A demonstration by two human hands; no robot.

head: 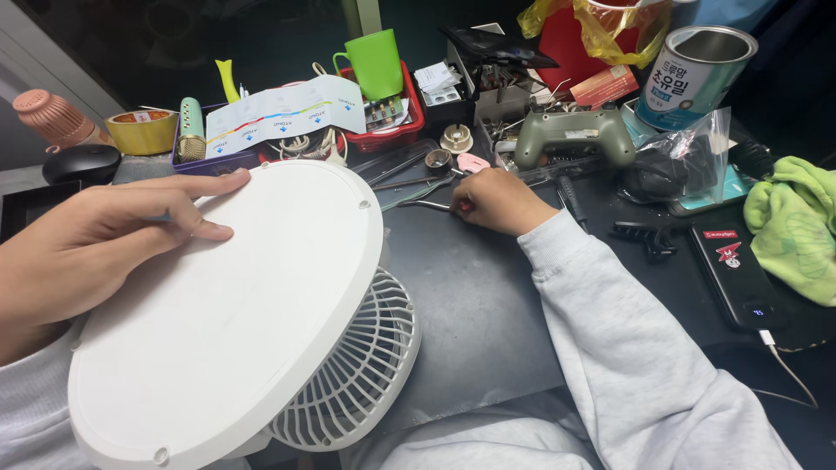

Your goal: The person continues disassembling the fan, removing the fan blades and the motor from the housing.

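A white fan lies tipped over near me, its round flat base (235, 313) facing up and its slatted grille (357, 374) below it at the right. My left hand (96, 244) rests flat on the base's upper left edge, fingers spread along the rim. My right hand (496, 200) is farther back on the dark table (470, 296), fingers closed on a small metal tool with a red grip (440, 205). Its thin shaft points left toward other loose tools.
Clutter lines the back: a green cup (376, 61) in a red basket, a folded leaflet (283, 109), a grey-green game controller (570, 135), a metal can (692, 74), a black mouse (83, 163). At the right lie a black power bank (736, 274) and a green cloth (797, 226).
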